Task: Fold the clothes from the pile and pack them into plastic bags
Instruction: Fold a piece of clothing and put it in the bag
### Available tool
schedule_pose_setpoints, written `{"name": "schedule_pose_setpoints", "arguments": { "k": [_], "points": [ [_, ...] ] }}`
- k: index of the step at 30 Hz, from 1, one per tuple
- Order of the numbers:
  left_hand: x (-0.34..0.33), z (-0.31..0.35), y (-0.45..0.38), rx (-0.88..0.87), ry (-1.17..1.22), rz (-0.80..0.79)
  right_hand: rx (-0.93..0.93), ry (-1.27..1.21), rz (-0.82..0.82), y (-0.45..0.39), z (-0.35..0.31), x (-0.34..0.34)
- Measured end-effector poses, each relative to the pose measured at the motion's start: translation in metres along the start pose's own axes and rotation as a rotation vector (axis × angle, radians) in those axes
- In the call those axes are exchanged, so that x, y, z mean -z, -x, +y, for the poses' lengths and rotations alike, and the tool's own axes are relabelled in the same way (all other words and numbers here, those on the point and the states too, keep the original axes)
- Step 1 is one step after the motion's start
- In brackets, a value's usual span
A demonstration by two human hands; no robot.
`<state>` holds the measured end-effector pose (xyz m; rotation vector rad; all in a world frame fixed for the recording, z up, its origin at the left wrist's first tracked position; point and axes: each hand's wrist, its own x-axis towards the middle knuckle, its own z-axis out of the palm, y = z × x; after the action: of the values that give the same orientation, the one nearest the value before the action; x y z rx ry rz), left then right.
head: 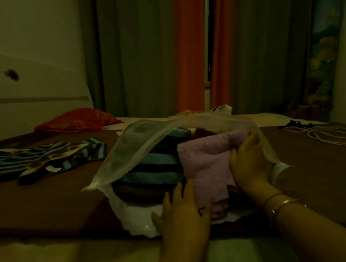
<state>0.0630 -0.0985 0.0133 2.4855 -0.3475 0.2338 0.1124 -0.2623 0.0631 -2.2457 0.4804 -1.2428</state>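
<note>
A clear plastic bag (pixel 138 150) lies open on the brown bed (pixel 41 200), its mouth facing me. Inside it sit a folded blue-and-brown striped garment (pixel 151 169) and a folded pink cloth (pixel 205 162) beside it on the right. My right hand (pixel 249 163) grips the right side of the pink cloth at the bag's mouth. With straight fingers, my left hand (pixel 179 210) rests on the bag's white lower edge, just below the striped garment.
An unfolded striped patterned garment (pixel 33 160) lies spread at the left of the bed. A red cushion (pixel 77 120) sits at the back. A coiled white cord (pixel 334 132) lies at the right. Curtains hang behind the bed.
</note>
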Motion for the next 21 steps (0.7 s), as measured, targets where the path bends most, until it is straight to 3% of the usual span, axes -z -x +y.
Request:
{"name": "schedule_pose_setpoints", "arguments": {
  "k": [5, 11, 14, 17, 21],
  "points": [
    [-0.004, 0.006, -0.002, -0.010, -0.160, -0.016, 0.231, 0.376, -0.129, 0.034, -0.001, 0.012],
    [0.013, 0.010, -0.012, -0.127, -0.295, 0.120, 0.733, 0.291, -0.295, 0.072, -0.002, 0.021],
    [0.023, 0.004, -0.029, -0.110, -0.396, 0.161, 0.579, 0.357, -0.508, 0.066, 0.003, 0.014],
    [0.014, -0.026, -0.041, 0.040, -0.374, 0.046, 0.529, 0.515, -0.575, 0.046, 0.008, 0.000],
    [0.002, -0.054, -0.043, 0.054, -0.378, -0.041, 0.538, 0.553, -0.571, 0.018, 0.000, -0.016]
  ]
}}
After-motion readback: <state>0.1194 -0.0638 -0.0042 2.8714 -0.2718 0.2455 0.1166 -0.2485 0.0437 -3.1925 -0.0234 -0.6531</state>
